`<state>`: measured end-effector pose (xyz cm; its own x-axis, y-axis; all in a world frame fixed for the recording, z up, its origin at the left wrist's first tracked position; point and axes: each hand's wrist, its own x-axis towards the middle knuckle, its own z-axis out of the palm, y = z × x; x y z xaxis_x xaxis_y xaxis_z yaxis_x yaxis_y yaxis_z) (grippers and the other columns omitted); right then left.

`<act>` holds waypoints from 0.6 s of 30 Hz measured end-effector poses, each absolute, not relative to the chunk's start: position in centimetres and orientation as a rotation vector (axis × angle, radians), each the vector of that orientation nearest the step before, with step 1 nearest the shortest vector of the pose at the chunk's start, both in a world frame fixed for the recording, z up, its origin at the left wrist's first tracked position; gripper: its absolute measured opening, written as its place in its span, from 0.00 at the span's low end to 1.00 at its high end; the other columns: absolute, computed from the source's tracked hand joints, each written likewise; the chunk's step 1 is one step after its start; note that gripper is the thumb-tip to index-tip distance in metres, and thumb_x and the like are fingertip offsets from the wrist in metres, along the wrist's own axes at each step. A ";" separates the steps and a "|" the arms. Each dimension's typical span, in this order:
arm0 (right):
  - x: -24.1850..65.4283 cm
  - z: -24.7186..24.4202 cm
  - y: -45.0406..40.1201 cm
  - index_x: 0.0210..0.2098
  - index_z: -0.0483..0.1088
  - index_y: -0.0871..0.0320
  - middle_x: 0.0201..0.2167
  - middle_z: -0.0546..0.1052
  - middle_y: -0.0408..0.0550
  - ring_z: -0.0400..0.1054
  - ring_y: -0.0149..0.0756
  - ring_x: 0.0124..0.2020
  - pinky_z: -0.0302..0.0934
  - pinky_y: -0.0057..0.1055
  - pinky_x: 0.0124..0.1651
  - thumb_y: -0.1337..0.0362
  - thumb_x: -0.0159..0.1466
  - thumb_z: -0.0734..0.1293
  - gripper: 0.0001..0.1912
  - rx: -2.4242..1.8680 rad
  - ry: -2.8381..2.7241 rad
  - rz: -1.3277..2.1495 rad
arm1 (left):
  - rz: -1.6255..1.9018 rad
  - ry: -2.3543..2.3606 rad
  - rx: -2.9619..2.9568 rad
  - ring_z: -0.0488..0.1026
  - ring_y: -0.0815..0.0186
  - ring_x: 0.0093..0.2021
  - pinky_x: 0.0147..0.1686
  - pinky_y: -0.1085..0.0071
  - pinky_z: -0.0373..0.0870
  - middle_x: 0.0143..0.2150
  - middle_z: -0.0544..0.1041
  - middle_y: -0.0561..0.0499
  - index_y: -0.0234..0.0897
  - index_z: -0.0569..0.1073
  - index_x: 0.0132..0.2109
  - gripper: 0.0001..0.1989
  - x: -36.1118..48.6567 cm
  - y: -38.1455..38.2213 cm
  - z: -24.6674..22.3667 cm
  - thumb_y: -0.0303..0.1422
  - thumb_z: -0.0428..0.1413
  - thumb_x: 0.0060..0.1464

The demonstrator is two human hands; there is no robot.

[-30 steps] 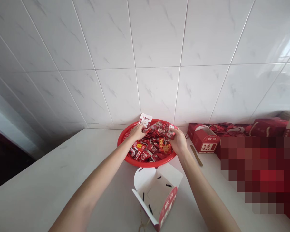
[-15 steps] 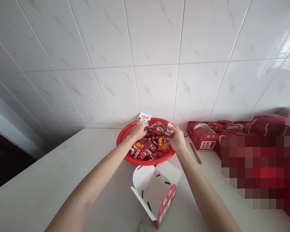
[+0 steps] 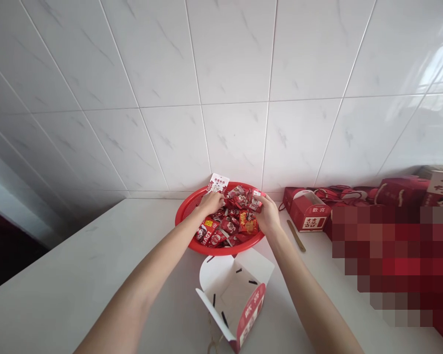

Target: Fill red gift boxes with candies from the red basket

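Observation:
A red plastic basket [image 3: 180,209] holds a heap of small red wrapped candies [image 3: 229,225]. Over its far left part my left hand [image 3: 211,203] is closed, its fingertips down among the packets; what they pinch is hidden. At the basket's right side my right hand [image 3: 268,215] grips a red candy packet [image 3: 255,196] between thumb and fingers. In front of the basket stands an open red-and-white gift box [image 3: 231,295], its flaps spread and white inside showing. Behind my left hand, a white printed card [image 3: 218,183] leans at the rim.
To the right stands a red gift box [image 3: 308,211], with a flat brown stick [image 3: 296,236] lying beside it. More red boxes [image 3: 402,191] are piled along the tiled wall [image 3: 236,142]. A pixelated patch covers the right side.
The view has shifted slightly, so everything sits a little further left and lower. Both hands stay over the basket, the right one still holding its packet.

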<state>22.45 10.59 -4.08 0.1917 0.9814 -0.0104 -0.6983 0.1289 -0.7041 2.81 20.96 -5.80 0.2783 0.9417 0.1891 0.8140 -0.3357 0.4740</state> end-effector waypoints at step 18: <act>22.4 -4.3 10.7 0.27 0.75 0.56 0.27 0.81 0.43 0.74 0.36 0.28 0.67 0.28 0.28 0.66 0.46 0.75 0.08 -0.631 -0.564 1.341 | 1.069 1.245 1.749 0.79 0.57 0.43 0.48 0.61 0.73 0.40 0.83 0.46 0.34 0.80 0.38 0.13 2.4 19.8 -3.8 0.32 0.64 0.41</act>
